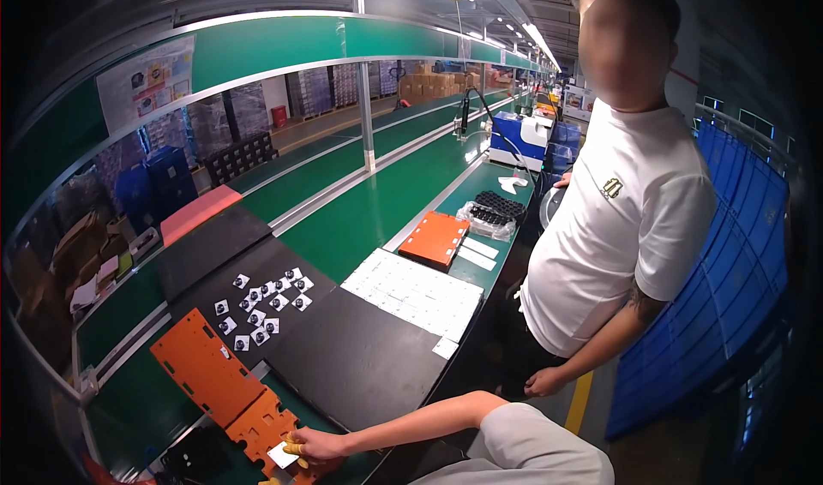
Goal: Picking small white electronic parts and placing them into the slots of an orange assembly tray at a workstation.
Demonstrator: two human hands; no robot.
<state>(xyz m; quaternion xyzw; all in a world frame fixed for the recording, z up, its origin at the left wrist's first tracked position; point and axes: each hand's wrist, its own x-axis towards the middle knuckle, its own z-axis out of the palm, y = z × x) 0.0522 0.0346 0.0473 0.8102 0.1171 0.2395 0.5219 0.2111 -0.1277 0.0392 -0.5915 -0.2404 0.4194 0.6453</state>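
Orange jig plate (225, 384) lay flat on near surface (360, 219); right hand (315, 445), fingers pinching small white label (282, 456), steadied it there. Left hand unseen.

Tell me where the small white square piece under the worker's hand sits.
In the head view, bottom left of centre: the small white square piece lies on the orange jig plate, touched by the right hand, just below the black mat.

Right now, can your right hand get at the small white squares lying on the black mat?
Probably yes. The right hand rests on the orange plate, and the white squares lie uncovered on the black mat ahead, nothing between.
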